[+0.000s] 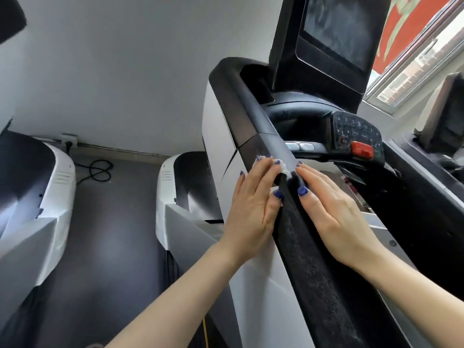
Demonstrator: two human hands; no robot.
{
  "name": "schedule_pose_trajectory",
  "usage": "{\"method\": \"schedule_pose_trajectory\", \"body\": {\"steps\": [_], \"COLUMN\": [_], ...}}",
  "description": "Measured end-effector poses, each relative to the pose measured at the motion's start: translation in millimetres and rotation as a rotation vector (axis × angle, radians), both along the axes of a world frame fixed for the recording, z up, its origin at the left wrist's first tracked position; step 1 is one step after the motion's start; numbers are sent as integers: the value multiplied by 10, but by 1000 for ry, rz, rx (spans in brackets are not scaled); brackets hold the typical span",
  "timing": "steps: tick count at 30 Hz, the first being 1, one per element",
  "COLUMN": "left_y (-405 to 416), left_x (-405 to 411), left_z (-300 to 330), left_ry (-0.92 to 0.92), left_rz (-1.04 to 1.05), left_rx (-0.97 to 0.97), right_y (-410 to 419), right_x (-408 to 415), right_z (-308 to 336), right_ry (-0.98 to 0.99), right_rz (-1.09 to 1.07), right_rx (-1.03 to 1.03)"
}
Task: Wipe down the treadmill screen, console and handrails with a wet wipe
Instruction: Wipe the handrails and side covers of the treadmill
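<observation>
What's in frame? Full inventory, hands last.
handrail: 1, dark grey with a black textured grip, runs from bottom right up to the console
wet wipe: 1, white, bunched on the handrail between the fingertips
screen: 1, black, smeared, top centre-right
keypad: 1, black, below the screen
stop button: 1, red, on the keypad
silver buttons: 2, beside the handrail
side panel: 1, white, left of the handrail
other treadmills: 2, white and black, left
cable: 1, black, on the floor by the wall
window: 1, top right
left hand: fingers straight, on the rail's left side
right hand: fingers straight, on the rail's right side
</observation>
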State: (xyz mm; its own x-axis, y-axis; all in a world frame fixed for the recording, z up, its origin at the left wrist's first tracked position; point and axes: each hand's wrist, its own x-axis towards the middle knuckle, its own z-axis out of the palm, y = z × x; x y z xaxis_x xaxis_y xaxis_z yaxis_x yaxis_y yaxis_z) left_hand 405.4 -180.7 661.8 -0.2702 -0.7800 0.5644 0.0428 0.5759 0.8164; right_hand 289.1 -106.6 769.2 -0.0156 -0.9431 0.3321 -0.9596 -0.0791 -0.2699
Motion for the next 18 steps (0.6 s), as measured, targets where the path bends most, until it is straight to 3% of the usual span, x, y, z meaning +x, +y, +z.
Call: {"method": "schedule_pose_trajectory", "body": {"steps": [6, 18], "left_y": [-218, -384], "left_x": [8, 68], "left_z": [-3, -100], "left_ry": [73, -122], "left_rz": [-57, -114], "left_rx": [-6, -169], "right_y": [-372, -642], "right_x": [-11, 20], "right_z": [13, 35], "right_ry": [31, 53], "right_rz": [-31, -84], "right_rx": [19, 18]}}
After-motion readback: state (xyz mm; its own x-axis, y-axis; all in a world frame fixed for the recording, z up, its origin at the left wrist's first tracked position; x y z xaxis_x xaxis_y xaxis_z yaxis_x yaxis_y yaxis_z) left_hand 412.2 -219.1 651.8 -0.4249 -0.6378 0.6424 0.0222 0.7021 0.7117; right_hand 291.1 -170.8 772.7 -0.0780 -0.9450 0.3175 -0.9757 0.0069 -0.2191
